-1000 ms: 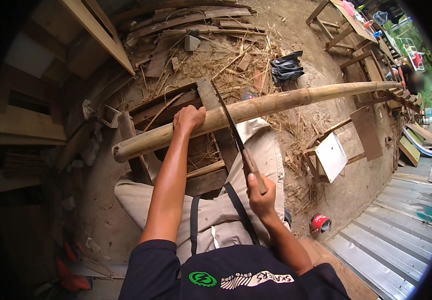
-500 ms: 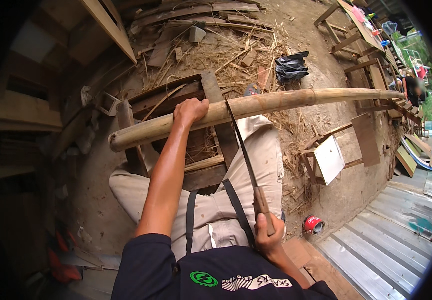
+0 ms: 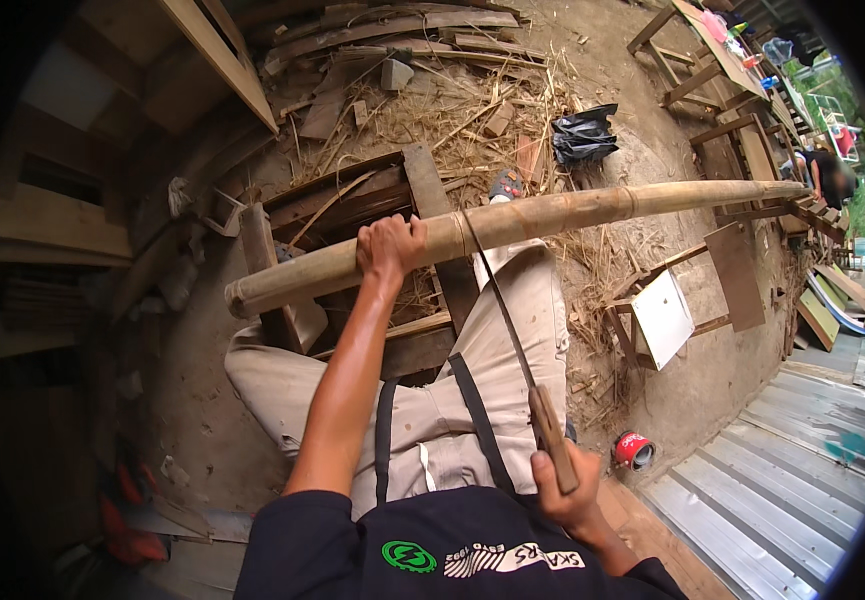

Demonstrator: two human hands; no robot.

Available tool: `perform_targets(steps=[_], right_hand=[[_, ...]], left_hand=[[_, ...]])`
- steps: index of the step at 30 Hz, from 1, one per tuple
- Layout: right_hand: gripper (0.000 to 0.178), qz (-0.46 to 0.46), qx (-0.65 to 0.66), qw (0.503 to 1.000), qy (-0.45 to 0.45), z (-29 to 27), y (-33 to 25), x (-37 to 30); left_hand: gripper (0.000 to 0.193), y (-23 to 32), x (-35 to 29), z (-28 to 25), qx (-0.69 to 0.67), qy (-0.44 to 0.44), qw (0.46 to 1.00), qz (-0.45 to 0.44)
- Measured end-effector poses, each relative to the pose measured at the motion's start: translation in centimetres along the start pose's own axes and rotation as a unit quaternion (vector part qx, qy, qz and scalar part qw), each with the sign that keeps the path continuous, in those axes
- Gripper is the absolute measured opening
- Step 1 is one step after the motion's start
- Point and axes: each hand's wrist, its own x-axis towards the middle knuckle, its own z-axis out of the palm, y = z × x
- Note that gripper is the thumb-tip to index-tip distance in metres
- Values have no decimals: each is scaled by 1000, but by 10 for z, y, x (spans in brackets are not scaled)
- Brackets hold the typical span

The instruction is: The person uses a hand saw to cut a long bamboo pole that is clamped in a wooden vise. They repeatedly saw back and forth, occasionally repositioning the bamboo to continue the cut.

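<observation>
Right hand [image 3: 570,487] grips slim saw [image 3: 519,350] across bamboo [image 3: 557,211].

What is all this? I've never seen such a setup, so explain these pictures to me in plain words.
There is no machine here, just a person's two bare hands. Every picture comes from a wide fisheye camera worn on the head and looking down, so straight edges bend near the rim.

The left hand grips a thick bamboo pole, which lies across a wooden frame. The right hand holds a handsaw by its wooden handle; the blade reaches up to the pole, just right of the left hand.

On the ground around lie scattered plant scraps, a black plastic bag and a red can.
</observation>
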Motion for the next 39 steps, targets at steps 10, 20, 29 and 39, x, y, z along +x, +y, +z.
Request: perform_targets(steps=[10,20,29,39], right_hand=[[27,-1,108,990,85,56,17,58],[38,22,152,985,80,76,74,61],[31,50,109,990,73,59,-29,144],[21,-50,61,993,93,58,48,11]], left_hand=[[48,4,-23,12,26,30,999,14],[55,12,-14,-4,22,-49,998,-42],[42,5,-25,20,5,99,995,29],[51,6,16,-2,-37,-50,995,-75]])
